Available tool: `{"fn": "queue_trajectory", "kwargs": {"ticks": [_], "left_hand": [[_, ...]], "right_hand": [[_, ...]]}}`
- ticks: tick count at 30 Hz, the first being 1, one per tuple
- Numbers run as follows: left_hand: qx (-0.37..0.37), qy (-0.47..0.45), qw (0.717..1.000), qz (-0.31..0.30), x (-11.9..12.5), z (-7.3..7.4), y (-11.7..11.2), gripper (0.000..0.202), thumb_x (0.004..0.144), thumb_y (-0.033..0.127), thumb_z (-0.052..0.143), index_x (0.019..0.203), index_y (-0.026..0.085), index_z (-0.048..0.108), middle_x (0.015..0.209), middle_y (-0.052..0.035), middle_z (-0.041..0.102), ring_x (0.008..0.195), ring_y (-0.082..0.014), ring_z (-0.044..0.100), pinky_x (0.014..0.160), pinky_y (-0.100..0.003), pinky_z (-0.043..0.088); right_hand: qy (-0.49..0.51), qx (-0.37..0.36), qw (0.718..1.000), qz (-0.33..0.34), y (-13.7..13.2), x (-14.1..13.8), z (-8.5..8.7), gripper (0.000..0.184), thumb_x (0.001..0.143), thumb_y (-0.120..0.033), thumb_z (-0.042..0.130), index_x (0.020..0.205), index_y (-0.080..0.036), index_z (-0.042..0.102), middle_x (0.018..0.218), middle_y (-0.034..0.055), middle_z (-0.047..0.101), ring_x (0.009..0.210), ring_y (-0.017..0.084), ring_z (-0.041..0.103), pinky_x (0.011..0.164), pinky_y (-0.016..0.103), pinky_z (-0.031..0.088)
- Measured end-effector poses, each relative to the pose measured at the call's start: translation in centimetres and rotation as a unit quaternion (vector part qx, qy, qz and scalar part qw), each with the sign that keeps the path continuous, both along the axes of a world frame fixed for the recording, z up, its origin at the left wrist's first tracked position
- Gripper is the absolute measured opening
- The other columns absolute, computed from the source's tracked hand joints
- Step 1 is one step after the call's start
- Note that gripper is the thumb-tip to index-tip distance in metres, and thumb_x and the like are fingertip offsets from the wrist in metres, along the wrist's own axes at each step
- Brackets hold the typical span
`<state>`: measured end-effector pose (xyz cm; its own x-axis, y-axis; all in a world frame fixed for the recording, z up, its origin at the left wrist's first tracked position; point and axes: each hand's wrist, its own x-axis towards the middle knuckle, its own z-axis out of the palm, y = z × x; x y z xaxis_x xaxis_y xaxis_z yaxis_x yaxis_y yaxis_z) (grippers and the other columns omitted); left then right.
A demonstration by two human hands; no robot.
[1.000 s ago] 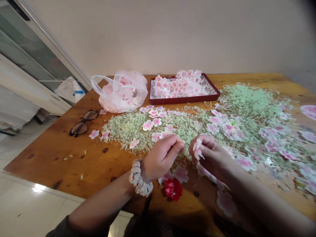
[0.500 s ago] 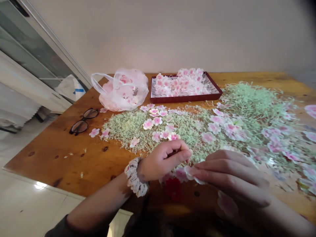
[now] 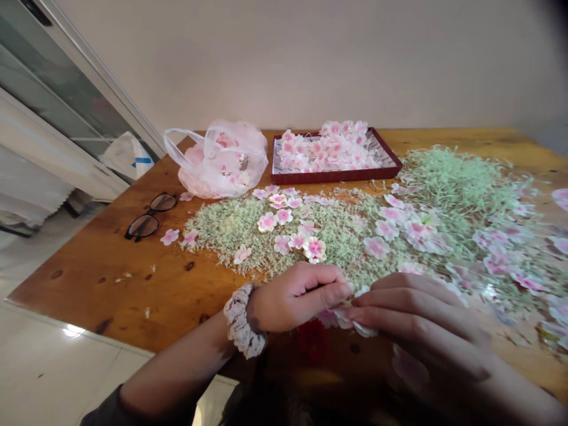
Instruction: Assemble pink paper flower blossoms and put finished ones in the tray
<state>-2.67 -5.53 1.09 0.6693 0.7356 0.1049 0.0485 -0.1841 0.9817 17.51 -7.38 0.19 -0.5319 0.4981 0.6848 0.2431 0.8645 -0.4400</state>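
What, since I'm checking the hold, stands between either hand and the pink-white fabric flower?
Nothing visible does. The left hand and the right hand both pinch the pink-white fabric flower directly, and their fingertips meet on it.

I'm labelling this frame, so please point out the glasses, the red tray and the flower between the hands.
glasses [image 3: 142, 226]: head view, on the nearer lens.
red tray [image 3: 337, 176]: head view, on its front wall.
flower [image 3: 344, 313]: head view, on a petal showing below the fingertips.
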Motion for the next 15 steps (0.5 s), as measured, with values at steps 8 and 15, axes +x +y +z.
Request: {"fn": "queue_trajectory", "kwargs": {"ticks": [8,15], "left_hand": [[0.011,0.02,1.0,-0.01,-0.14,-0.18,0.12,0.038,0.094,0.044,0.039,0.069,0.016,0.047,0.064,0.0017,0.043,0.061,-0.0101,0.042,0.058,-0.024,0.036],[0.007,0.012,1.0,-0.011,-0.1,-0.22,0.17,0.036,0.094,0.04,0.04,0.069,0.016,0.049,0.064,0.0014,0.045,0.061,-0.0098,0.043,0.058,-0.023,0.037]], "right_hand": [[0.006,0.007,0.999,0.033,0.24,0.33,-0.3,0.032,0.095,-0.023,0.039,0.12,-0.02,0.06,0.09,0.0066,0.071,0.083,0.02,0.066,0.069,0.035,0.055],[0.003,-0.007,0.999,0.033,0.45,0.25,0.08,0.031,0.095,-0.024,0.04,0.118,-0.022,0.061,0.088,0.0062,0.071,0.08,0.019,0.066,0.068,0.035,0.055]]}}
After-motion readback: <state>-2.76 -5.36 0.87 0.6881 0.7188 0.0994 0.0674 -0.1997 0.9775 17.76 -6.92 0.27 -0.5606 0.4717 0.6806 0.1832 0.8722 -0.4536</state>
